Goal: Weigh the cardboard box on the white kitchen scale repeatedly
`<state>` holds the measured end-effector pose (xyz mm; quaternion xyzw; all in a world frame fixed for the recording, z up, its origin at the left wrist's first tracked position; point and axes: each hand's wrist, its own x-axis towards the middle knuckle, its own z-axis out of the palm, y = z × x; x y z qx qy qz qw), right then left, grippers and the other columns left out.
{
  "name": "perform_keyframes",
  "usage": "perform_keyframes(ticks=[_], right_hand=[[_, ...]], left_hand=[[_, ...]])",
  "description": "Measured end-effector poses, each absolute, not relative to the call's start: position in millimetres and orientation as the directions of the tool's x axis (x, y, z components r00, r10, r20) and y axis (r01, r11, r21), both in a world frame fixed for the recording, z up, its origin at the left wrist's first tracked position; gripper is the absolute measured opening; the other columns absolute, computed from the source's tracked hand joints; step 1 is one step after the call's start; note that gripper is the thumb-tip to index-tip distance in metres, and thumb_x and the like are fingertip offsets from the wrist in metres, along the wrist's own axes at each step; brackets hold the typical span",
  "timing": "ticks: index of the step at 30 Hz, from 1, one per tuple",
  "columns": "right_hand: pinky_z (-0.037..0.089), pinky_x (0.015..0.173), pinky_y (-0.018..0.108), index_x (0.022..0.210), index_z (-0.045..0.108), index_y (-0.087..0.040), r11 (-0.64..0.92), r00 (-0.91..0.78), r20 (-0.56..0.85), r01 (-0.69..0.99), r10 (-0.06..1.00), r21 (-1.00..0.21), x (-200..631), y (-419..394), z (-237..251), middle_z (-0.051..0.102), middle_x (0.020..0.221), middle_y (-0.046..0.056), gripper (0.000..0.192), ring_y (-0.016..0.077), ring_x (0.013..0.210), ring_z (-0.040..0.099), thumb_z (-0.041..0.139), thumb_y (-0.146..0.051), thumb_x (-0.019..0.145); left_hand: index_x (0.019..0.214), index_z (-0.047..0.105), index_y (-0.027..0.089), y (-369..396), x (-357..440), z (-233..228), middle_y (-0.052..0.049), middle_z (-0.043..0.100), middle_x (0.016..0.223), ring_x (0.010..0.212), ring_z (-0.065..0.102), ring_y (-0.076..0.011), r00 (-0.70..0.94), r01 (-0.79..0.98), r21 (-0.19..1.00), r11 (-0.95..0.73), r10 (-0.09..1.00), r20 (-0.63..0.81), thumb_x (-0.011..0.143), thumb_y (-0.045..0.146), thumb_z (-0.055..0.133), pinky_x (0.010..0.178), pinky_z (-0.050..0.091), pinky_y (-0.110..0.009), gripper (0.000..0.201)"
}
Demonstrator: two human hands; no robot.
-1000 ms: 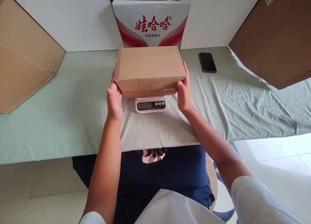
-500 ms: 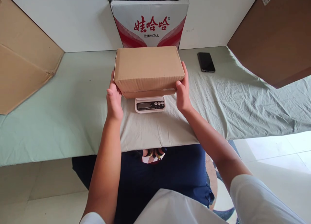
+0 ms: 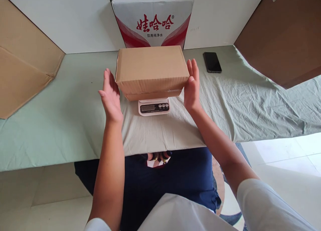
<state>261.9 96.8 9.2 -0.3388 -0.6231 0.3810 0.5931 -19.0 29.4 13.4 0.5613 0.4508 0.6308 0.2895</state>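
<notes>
A closed brown cardboard box (image 3: 152, 64) rests on a small white digital kitchen scale (image 3: 154, 107), whose platform it hides. The scale's dark display and several round buttons show in front of the box. My left hand (image 3: 110, 99) is beside the box's left end, fingers stretched and thumb apart, with a gap between palm and cardboard. On the other side, my right hand (image 3: 192, 87) is upright with its fingers extended, close against the right end of the box. Whether its fingertips still touch the cardboard I cannot tell.
A black phone (image 3: 212, 62) lies on the green cloth (image 3: 75, 107) at the right. Behind the box stands a white and red carton (image 3: 152, 17). Large cardboard pieces flank the table, one at left (image 3: 25, 57) and one at right (image 3: 283, 40).
Both hands have loosened from the box's sides. My left hand has moved outward to the left and my right hand slightly to the right, while the box stays on the scale.
</notes>
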Motion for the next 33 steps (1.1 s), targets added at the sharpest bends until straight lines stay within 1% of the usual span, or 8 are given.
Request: perform_keyframes(ticks=[4, 7, 11, 15, 20, 25, 30, 33], right_hand=[[0.016, 0.137, 0.057, 0.158, 0.019, -0.044, 0.447, -0.010, 0.449, -0.086, 0.893, -0.890, 277.4, 109.8, 7.8, 0.020, 0.175, -0.007, 0.084, 0.0256, 0.166, 0.016, 0.037, -0.082, 0.085], [0.016, 0.136, 0.058, 0.158, 0.018, -0.046, 0.450, -0.011, 0.451, -0.053, 0.892, -0.891, 283.1, 113.8, 7.9, 0.020, 0.174, -0.008, 0.083, 0.0263, 0.166, 0.016, 0.033, -0.084, 0.085], [0.017, 0.136, 0.058, 0.158, 0.018, -0.049, 0.465, -0.031, 0.466, -0.029, 0.884, -0.885, 275.9, 108.6, 7.4, 0.021, 0.174, -0.010, 0.085, 0.0270, 0.167, 0.013, 0.032, -0.088, 0.084], [0.017, 0.136, 0.060, 0.159, 0.017, -0.049, 0.467, -0.072, 0.465, 0.010, 0.882, -0.884, 263.5, 102.4, 1.6, 0.021, 0.174, -0.012, 0.087, 0.0265, 0.168, 0.008, 0.028, -0.090, 0.083], [0.024, 0.136, 0.056, 0.157, 0.030, -0.042, 0.400, -0.066, 0.406, -0.086, 0.912, -0.913, 255.8, 100.6, -6.6, 0.039, 0.167, -0.007, 0.081, 0.0276, 0.163, 0.027, 0.038, -0.080, 0.086], [0.032, 0.134, 0.048, 0.155, 0.037, -0.038, 0.400, -0.066, 0.407, -0.107, 0.911, -0.910, 251.6, 97.6, -0.1, 0.054, 0.156, -0.004, 0.079, 0.0271, 0.158, 0.037, 0.041, -0.075, 0.086], [0.031, 0.135, 0.046, 0.155, 0.035, -0.042, 0.505, -0.069, 0.507, -0.046, 0.859, -0.862, 244.5, 131.8, 28.6, 0.052, 0.155, -0.007, 0.083, 0.0259, 0.159, 0.035, 0.035, -0.083, 0.083], [0.028, 0.137, 0.046, 0.156, 0.032, -0.043, 0.548, -0.038, 0.548, -0.020, 0.835, -0.836, 234.4, 168.7, 47.9, 0.048, 0.158, -0.009, 0.095, 0.0257, 0.160, 0.032, 0.035, -0.093, 0.075]], left_hand=[[0.160, 0.025, 0.047, 34.7, -29.5, 7.6, 0.020, 0.016, 0.174, 0.160, -0.019, -0.0176, -0.214, 0.162, 0.883, -0.440, 0.858, 0.467, 0.090, 0.066, -0.024, 0.131, 0.015, -0.056, 0.087], [0.159, 0.025, 0.050, 34.3, -28.2, 6.6, 0.020, 0.018, 0.173, 0.163, -0.005, -0.0187, -0.206, 0.179, 0.884, -0.432, 0.862, 0.463, 0.091, 0.074, -0.012, 0.133, 0.017, -0.052, 0.082], [0.153, 0.039, 0.053, 30.9, -19.5, 8.9, 0.016, 0.027, 0.172, 0.164, 0.015, -0.0220, -0.199, 0.126, 0.886, -0.446, 0.863, 0.463, 0.089, 0.085, 0.013, 0.134, 0.023, -0.046, 0.077], [0.153, 0.043, 0.048, 29.2, -8.8, 11.4, 0.010, 0.034, 0.170, 0.163, 0.022, -0.0245, -0.193, 0.065, 0.888, -0.455, 0.868, 0.458, 0.086, 0.088, 0.020, 0.132, 0.026, -0.044, 0.081], [0.149, 0.052, 0.039, 25.9, 3.7, 14.5, -0.001, 0.048, 0.162, 0.159, 0.033, -0.0296, -0.191, 0.004, 0.890, -0.456, 0.873, 0.448, 0.086, 0.088, 0.024, 0.127, 0.034, -0.045, 0.084], [0.145, 0.056, 0.032, 22.5, 10.4, 21.9, -0.006, 0.054, 0.156, 0.153, 0.042, -0.0318, -0.202, 0.030, 0.878, -0.477, 0.858, 0.473, 0.087, 0.086, 0.026, 0.122, 0.040, -0.046, 0.085], [0.143, 0.056, 0.034, 58.0, 0.7, 39.5, -0.004, 0.057, 0.153, 0.156, 0.038, -0.0305, -0.212, 0.064, 0.865, -0.498, 0.840, 0.500, 0.078, 0.095, 0.027, 0.121, 0.041, -0.043, 0.094], [0.138, 0.057, 0.027, 108.7, -14.2, 46.6, -0.006, 0.061, 0.148, 0.155, 0.039, -0.0290, -0.196, 0.054, 0.886, -0.460, 0.865, 0.461, 0.080, 0.094, 0.009, 0.117, 0.043, -0.044, 0.101]])
